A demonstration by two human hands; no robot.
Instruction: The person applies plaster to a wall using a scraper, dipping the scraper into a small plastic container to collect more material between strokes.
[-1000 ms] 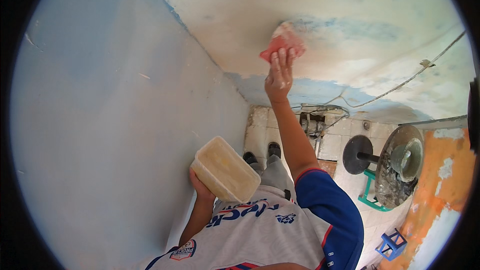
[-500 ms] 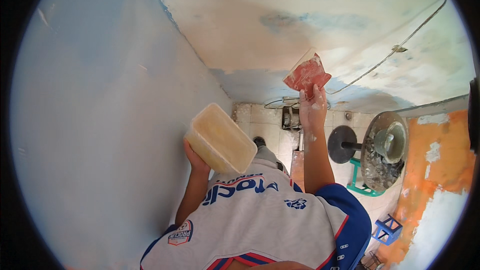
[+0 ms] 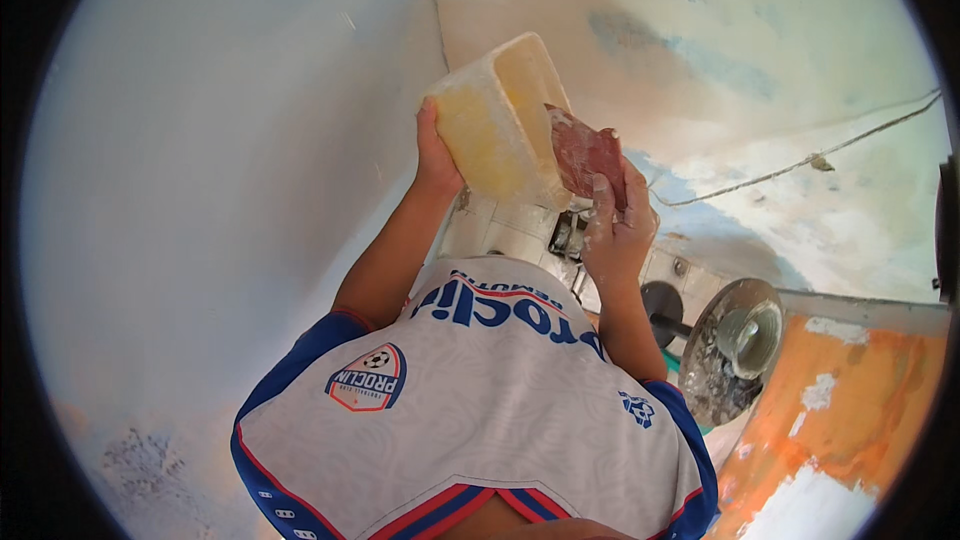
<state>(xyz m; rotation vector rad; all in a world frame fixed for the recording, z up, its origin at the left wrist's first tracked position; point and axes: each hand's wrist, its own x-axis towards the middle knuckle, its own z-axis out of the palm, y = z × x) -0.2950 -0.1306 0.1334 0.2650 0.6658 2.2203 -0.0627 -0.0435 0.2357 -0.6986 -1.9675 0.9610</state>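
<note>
My left hand (image 3: pixel 438 152) grips a yellowish plastic tub (image 3: pixel 490 135) by its outer side and holds it up, tipped so that its opening faces right. In my right hand (image 3: pixel 617 222) is a red putty scraper (image 3: pixel 586 152), a wide flat one smeared with whitish filler. The scraper's front edge reaches into the mouth of the tub; whether it touches the inside I cannot tell. My right thumb lies across the near end of the scraper, with the fingers behind it. Whatever is deep inside the tub is hidden by its wall.
A pale blue-grey wall (image 3: pixel 240 140) stands close on my left. Ahead is a patchy filled wall (image 3: pixel 760 60) with a loose cable (image 3: pixel 790 172). At the lower right, a round splattered stand (image 3: pixel 712 385) carries a bowl (image 3: pixel 752 340), near an orange patched wall (image 3: pixel 840 410).
The tub has risen and tilted toward the right. My right hand has brought the scraper from in front of the far wall down and left to the tub's mouth.
</note>
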